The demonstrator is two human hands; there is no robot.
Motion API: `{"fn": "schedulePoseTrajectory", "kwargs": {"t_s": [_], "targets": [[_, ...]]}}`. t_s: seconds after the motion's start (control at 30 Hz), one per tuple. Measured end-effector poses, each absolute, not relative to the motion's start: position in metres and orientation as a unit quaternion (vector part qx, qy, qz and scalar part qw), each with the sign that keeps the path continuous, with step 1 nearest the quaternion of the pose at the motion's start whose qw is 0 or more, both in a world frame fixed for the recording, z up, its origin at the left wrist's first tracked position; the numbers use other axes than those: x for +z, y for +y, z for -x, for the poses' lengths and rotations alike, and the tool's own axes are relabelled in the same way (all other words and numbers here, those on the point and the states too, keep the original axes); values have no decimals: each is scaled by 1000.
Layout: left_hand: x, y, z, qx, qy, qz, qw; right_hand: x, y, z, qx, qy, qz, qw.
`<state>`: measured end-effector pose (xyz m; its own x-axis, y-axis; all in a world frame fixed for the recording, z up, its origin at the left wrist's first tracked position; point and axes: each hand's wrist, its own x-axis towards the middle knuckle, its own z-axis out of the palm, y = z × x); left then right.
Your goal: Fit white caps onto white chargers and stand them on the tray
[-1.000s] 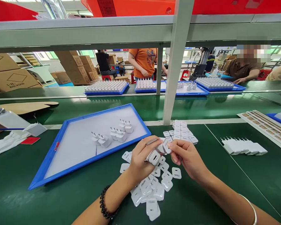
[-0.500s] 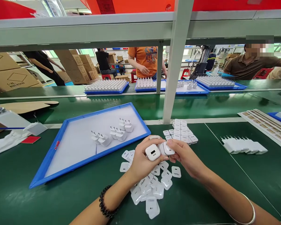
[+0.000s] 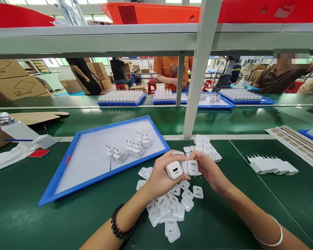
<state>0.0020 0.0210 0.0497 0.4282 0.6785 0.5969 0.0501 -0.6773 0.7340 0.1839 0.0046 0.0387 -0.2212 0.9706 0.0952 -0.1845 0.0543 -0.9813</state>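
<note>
My left hand (image 3: 159, 175) is closed around several white wall chargers. One charger (image 3: 175, 170) faces me with its port side showing. Beside it is a second charger (image 3: 192, 167), its printed end face toward me. The fingers of my right hand (image 3: 210, 170) are closed at the top and far side of that second charger; their tips are partly hidden. Below both hands lies a loose heap of white printed end covers (image 3: 164, 206). Just beyond my right hand, more white printed pieces (image 3: 206, 148) stand in a tight block.
A blue-rimmed tray (image 3: 75, 149) to the left holds several chargers (image 3: 119, 155) with pins up. A row of chargers (image 3: 271, 165) lies at right, near stacked card strips (image 3: 297, 142). A metal post (image 3: 195, 80) rises ahead. Co-workers stand beyond filled trays (image 3: 122, 97).
My right thumb has shifted from the second charger's printed face to its upper edge, so more print shows. The whole view has tilted slightly upward.
</note>
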Motion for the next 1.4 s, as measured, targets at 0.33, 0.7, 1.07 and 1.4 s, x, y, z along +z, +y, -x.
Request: {"fn": "schedulePoseTrajectory", "kwargs": {"t_s": [0.33,0.7,1.07,1.4], "targets": [[52,14,-4,284,246,-843,384,40,11,-189,594,-560,386,430],[53,13,-3,295,271,-834,380,40,16,-199,514,-616,422,422],[51,25,-1,364,338,-803,330,46,20,-210,488,-562,459,485],[28,32,0,439,329,-812,199,59,6,-202,555,-553,401,475]]}}
